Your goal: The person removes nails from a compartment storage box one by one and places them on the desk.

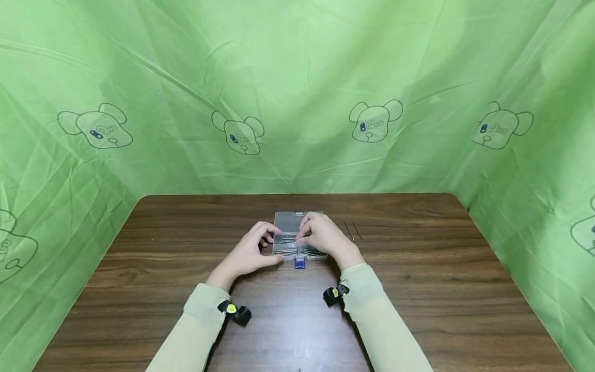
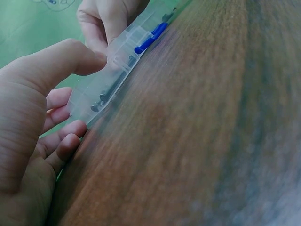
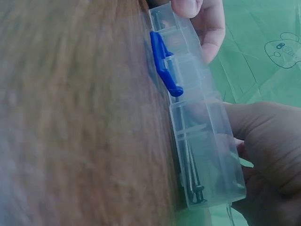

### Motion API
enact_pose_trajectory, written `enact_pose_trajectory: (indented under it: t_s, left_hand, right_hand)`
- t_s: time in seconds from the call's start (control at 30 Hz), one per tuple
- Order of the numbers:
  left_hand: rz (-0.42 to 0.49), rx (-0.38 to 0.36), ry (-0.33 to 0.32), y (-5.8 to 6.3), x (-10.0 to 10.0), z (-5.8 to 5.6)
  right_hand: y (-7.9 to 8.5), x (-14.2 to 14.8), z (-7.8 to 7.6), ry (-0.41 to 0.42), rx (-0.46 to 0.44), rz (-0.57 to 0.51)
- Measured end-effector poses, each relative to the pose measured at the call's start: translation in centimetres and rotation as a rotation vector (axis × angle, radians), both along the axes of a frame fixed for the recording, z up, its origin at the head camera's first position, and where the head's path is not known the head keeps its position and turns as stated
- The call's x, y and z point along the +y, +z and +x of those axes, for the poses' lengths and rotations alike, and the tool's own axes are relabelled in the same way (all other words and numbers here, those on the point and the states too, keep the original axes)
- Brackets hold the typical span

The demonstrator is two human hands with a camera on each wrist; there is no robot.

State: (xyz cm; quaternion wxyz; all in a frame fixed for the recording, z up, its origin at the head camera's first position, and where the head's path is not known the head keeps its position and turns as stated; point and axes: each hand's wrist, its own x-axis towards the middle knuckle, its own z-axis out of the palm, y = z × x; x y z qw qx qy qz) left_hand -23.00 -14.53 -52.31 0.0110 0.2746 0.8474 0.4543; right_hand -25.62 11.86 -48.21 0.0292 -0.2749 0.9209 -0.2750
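A clear plastic box [image 1: 288, 222] with a blue latch [image 1: 299, 263] stands with its lid tipped back. Long metal nails [image 3: 193, 174] lie in its compartments, their round heads showing in the right wrist view. My left hand [image 1: 253, 250] grips the box's left end, the thumb [image 2: 84, 59] on the front edge and the other fingers at the side. My right hand [image 1: 323, 235] reaches over from the right, thumb and fingertips down in a rear compartment. Whatever lies between those fingertips is hidden.
Two thin nails [image 1: 357, 230] lie on the brown wooden table [image 1: 418, 268], right of the box. A green cloth [image 1: 297, 77] with bear-head drawings hangs behind the table and along both sides. Each wrist wears a black strap-on camera [image 1: 241, 315].
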Motion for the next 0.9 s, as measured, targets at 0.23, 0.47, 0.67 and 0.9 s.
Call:
enact_pose_trajectory:
  t_s: [0.23,0.47,0.67,0.9]
  left_hand:
    - [-0.009,0.005,-0.004,0.07,0.03,0.06]
    - [-0.018,0.005,-0.003,0.18,0.05,0.08]
    - [-0.02,0.006,-0.003,0.1,0.0,0.03]
    - [-0.02,0.0,-0.006,0.09,0.06,0.05]
  right_hand:
    - [0.26,0.02,0.18,0.036,0.007,0.02]
    - [0.24,0.19,0.19,0.088,-0.025,0.015]
    - [0.01,0.55,0.15,0.127,0.008,0.02]
    - [0.04,0.89,0.18,0.159,0.03,0.022]
